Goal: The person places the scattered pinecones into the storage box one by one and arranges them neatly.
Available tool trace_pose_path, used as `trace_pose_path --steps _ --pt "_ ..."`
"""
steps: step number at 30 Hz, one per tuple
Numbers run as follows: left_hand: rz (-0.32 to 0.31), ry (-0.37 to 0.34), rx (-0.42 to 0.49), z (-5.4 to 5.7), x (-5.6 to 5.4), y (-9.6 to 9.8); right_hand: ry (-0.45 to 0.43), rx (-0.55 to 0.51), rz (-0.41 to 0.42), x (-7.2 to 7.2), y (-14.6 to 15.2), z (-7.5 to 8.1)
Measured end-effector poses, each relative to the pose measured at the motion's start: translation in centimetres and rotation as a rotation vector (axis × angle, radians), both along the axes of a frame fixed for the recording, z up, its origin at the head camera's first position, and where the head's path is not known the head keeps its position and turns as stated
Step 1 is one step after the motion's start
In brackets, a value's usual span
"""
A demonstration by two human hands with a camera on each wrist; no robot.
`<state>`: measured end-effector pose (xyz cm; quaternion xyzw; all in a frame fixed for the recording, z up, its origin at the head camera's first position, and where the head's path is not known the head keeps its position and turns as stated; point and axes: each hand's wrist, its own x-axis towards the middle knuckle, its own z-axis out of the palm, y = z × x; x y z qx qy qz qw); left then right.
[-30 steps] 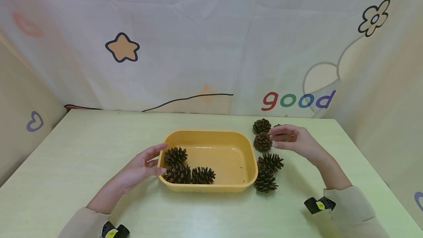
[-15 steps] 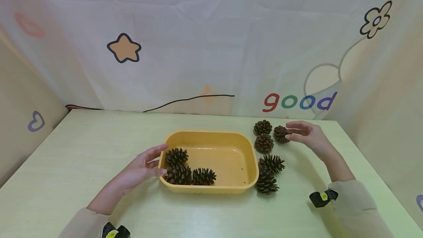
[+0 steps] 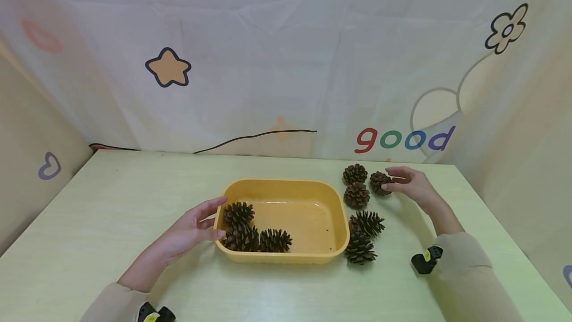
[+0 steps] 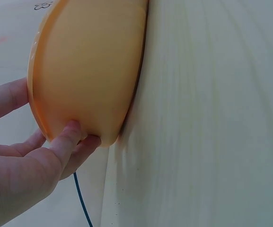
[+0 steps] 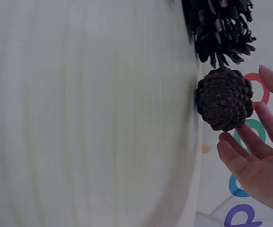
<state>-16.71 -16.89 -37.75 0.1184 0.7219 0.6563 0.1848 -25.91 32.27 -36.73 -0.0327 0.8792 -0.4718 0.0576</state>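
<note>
My left hand (image 3: 192,227) holds the left end of a yellow plastic basin (image 3: 286,257), with fingertips over its rim. In the left wrist view, fingers press the outer wall of the basin (image 4: 89,71). Several brown pine cones (image 3: 274,240) lie in the basin's left part. My right hand (image 3: 413,185) is at the back right, its fingers spread around the right side of a pine cone (image 3: 380,183). The right wrist view has this cone (image 5: 224,99) at the fingertips of the loosely extended right hand (image 5: 264,156).
Two pine cones (image 3: 356,195) stand at the back, left of the right hand. A cluster of cones (image 3: 360,246) lies against the basin's right side. The pale table (image 3: 111,202) meets a printed cloth backdrop (image 3: 250,78) behind.
My right hand has moved right, past the two back cones, to the separate cone, and its fingers have come closer around it. The left hand and basin have stayed in place.
</note>
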Motion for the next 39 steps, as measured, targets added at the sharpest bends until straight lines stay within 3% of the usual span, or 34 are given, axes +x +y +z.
trace_pose_path --steps 14,26,32,39 --pt "-0.001 -0.007 -0.003 0.2 0.11 -0.06 -0.054 0.091 -0.002 -0.54 -0.68 -0.27" --pt "-0.01 0.001 -0.015 0.33 0.04 -0.04 -0.079 0.042 -0.017 -0.9 -0.33 -0.64" --pt "-0.006 0.001 -0.018 0.28 0.03 -0.03 -0.109 -0.016 -0.041 -0.6 -0.46 -0.44" --pt "-0.004 -0.001 -0.014 0.22 0.05 0.0 -0.11 -0.011 -0.037 -0.14 -0.32 -0.14"
